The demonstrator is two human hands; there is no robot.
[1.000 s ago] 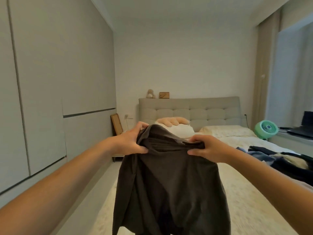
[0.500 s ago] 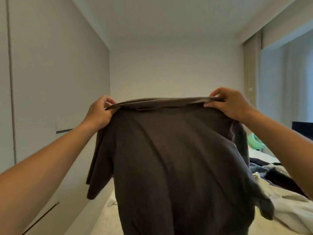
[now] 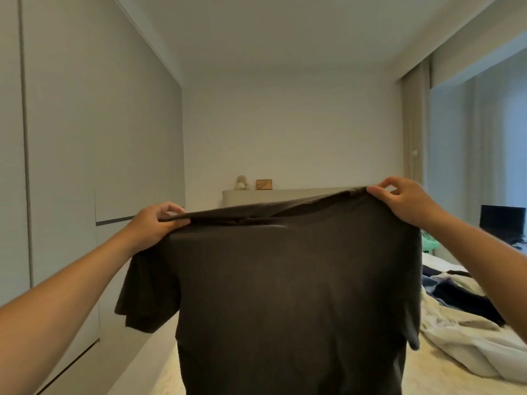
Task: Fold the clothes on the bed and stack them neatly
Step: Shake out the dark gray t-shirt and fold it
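The dark t-shirt (image 3: 291, 295) hangs in the air in front of the person, above the bed (image 3: 445, 380), spread wide by its shoulders. The top edge runs taut w/ a slight slope, right side higher than left. One short sleeve droops free on the left; the right sleeve hangs by the far edge. The hem is out of view below.

The left hand (image 3: 155, 223) pinches the left shoulder seam, thumb on the near side, fingers curled over the top. The right hand (image 3: 405, 199) pinches the right shoulder the same way, index raised a bit. Both hold cloth, neither is free.

Step in hand, as I read it: shaking out and squaring up the shirt before laying it down to fold. To do it well:
- level the two hands so the shoulder line is straight, no twist in the body
- keep the pull even, enough to flatten the wrinkle near the collar but not stretch the neck
- lower it onto a bare part of the bed, hem first, then walk the shoulders down so it lands flat
- aim it to the left, away from the pile of clothes (image 3: 467, 303) just right of the shirt, or the edge will land on it and bunch.

Sleeves prob. need a smoothing pass once it's down; the left one looks crumpled.

Farther off: the headboard (image 3: 256, 195) w/ a small soft toy (image 3: 242, 183) on top, a green fan (image 3: 427, 243) half hidden, a dark screen (image 3: 503, 220) at the right by the window.
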